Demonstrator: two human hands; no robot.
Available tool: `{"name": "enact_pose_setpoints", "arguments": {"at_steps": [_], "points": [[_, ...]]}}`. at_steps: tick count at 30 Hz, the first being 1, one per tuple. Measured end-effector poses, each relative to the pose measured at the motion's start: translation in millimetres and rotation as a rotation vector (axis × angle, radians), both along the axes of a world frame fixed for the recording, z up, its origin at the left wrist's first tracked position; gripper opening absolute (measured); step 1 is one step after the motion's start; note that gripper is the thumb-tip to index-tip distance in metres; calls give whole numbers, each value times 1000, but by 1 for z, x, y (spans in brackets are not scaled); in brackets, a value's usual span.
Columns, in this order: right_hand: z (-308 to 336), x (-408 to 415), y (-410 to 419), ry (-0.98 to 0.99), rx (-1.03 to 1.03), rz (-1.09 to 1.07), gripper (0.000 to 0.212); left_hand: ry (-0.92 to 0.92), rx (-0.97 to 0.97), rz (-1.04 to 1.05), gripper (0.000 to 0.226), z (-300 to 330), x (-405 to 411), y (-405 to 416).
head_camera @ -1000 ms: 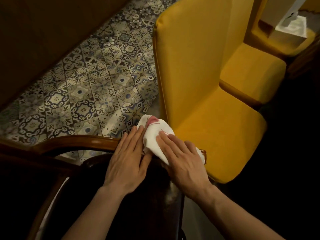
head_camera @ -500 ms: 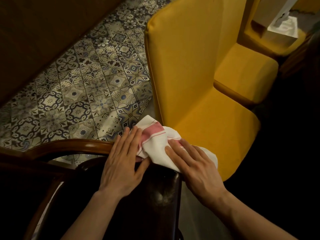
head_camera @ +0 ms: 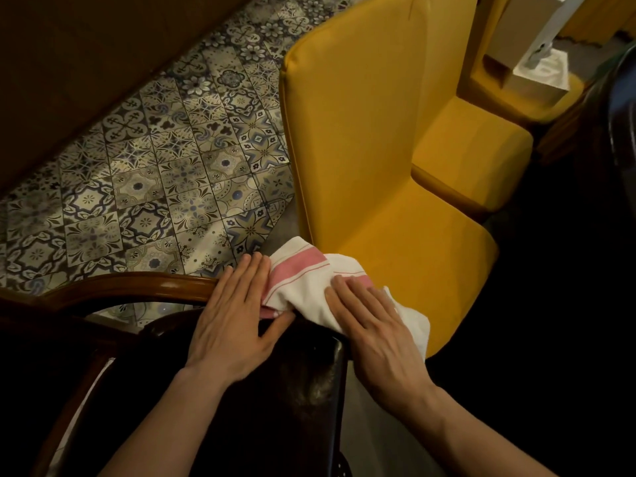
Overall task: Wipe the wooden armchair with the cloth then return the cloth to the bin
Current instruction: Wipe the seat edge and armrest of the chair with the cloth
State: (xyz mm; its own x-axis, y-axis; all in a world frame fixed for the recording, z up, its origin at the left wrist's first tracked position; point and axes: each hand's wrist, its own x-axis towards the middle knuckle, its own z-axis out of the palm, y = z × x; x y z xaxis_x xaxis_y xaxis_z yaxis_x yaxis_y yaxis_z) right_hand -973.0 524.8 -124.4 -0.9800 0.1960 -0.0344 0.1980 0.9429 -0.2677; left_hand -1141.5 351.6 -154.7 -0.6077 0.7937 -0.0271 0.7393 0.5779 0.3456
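Head view is giving me a lot of shadow right now. I'm seeing the armchair (head_camera: 144, 287) only in part: its curved wooden rail is catching light, while the dark back under the hands is nearly melting into black, and the lower frame is running off the bottom edge. The right side of the picture is almost fully dark, so I can't make out what is standing there. A bin I'm not finding anywhere.

The cloth (head_camera: 309, 284), white with a pink stripe, is lying over the top edge of the armchair's back, just beside the yellow chair (head_camera: 371, 139). Part of it is hiding beneath both hands, and its far end is drooping past the right one.

My left hand (head_camera: 234, 321) is lying flat, fingers straight and together, fingertips on the cloth's near edge, thumb tucked under toward it. My right hand (head_camera: 375, 328) is pressing down flat on the cloth, fingers spread slightly, not curled around it. Both forearms are reaching in from the bottom edge, patterned floor tiles (head_camera: 155, 187) showing beyond them.
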Motion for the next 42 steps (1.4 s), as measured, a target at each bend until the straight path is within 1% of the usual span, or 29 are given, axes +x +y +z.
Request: {"name": "enact_pose_setpoints", "arguments": {"at_steps": [4, 7, 12, 19, 22, 26, 28, 30, 33, 37, 39, 42], "points": [[-7, -6, -10, -15, -27, -7, 70, 1, -14, -3, 95, 1, 0, 1], [-6, -9, -17, -44, -30, -23, 73, -8, -27, -13, 100, 2, 0, 0], [-7, -31, -32, -83, -2, 36, 71, -48, -27, -27, 107, 4, -4, -2], [-1, -35, -26, -107, 61, 106, 67, -25, -63, -57, 106, 5, -7, -6], [6, -30, -19, -125, 100, 96, 65, -25, -42, -38, 109, 8, -6, -6], [12, -12, -4, -174, 125, 69, 64, 0, -89, -54, 111, 9, -3, -7], [15, -2, 5, -211, 148, 60, 69, -4, -106, -50, 113, 11, -1, -8], [20, 9, 15, -267, 179, 42, 77, -18, -113, -39, 113, 14, 2, -10], [29, 28, 31, -333, 235, 5, 74, -28, -142, -25, 112, 19, 5, -13], [42, 51, 54, -441, 276, -97, 79, -87, -161, 19, 109, 29, 9, -16], [49, 63, 63, -450, 278, -179, 75, -113, -164, 41, 107, 37, 13, -18], [67, 72, 69, -411, 248, -298, 63, -134, -141, 70, 104, 51, 18, -19]]}}
